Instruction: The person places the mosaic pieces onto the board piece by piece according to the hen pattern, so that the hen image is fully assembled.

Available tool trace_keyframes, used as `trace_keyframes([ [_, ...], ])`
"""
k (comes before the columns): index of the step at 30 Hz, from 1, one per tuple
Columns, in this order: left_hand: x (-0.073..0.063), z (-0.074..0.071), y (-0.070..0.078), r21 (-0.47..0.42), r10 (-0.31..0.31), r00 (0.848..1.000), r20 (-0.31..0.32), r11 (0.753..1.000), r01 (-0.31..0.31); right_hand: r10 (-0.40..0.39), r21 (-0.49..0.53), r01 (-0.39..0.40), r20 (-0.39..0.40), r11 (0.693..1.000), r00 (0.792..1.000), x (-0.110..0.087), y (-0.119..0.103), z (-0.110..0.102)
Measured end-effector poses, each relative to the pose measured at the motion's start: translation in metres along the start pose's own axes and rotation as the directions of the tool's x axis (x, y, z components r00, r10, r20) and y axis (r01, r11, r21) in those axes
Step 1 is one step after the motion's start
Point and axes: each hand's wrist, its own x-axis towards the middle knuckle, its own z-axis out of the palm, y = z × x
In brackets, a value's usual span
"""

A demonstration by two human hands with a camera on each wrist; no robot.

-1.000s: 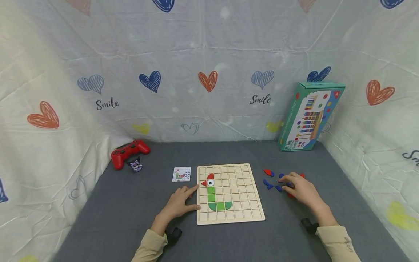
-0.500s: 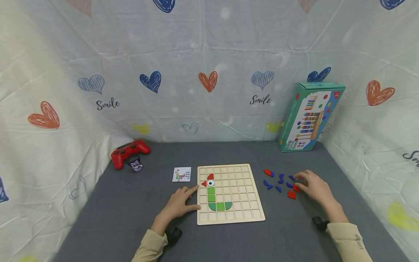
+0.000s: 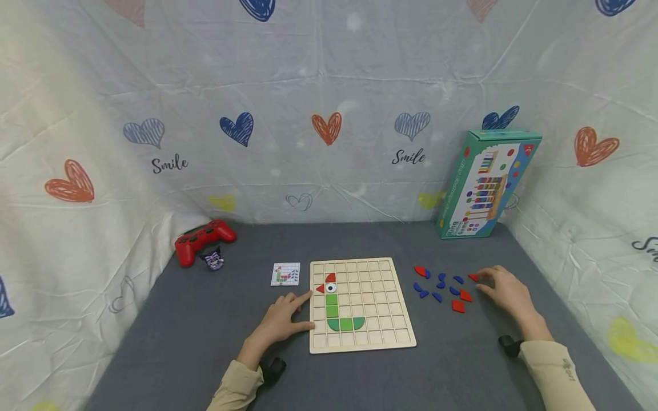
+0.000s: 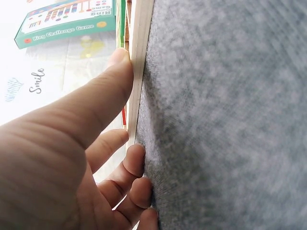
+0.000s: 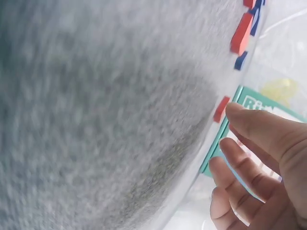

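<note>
My left hand [image 3: 280,321] rests at the left edge of a wooden grid board [image 3: 377,302], its thumb and index fingertip touching the side. In the left wrist view the thumb presses the board's rim [image 4: 139,72]. On the board lie green pieces [image 3: 332,310], a red triangle [image 3: 321,288], a red rounded piece [image 3: 330,277] and an eye piece [image 3: 330,287]. My right hand [image 3: 506,291] is beside a loose red triangle [image 3: 473,277], fingertips at its right end, thumb and index finger apart. The right wrist view shows that red piece [image 5: 221,109] by the thumb tip.
Several blue pieces [image 3: 437,297], a red square [image 3: 458,306] and another red piece [image 3: 465,295] lie right of the board. A pattern card [image 3: 285,274] is at its upper left. Farther back are a red game controller [image 3: 204,238], a small figure [image 3: 212,259] and a green box [image 3: 488,182].
My right hand has moved right, away from over the blue pieces, uncovering the red pieces and the loose red triangle. The left hand and the board have stayed in place.
</note>
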Motion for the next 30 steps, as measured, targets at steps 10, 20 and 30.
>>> trace_keyframes([
  [10, 0.001, 0.0, 0.0, -0.005, -0.006, 1.0, 0.0, 1.0, 0.006, 0.05, -0.003, -0.05, 0.059, 0.999, 0.997, 0.009, 0.014, 0.001],
  [20, 0.002, 0.001, -0.001, -0.004, -0.015, 1.0, 0.01, 1.0, 0.015, 0.059, -0.005, -0.059, 0.08, 0.998, 0.995, 0.017, 0.013, 0.0],
  [30, 0.001, 0.0, -0.001, 0.001, -0.009, 1.0, 0.002, 1.0, 0.009, 0.043, 0.004, -0.044, 0.076, 0.999, 0.996, 0.018, 0.011, 0.0],
])
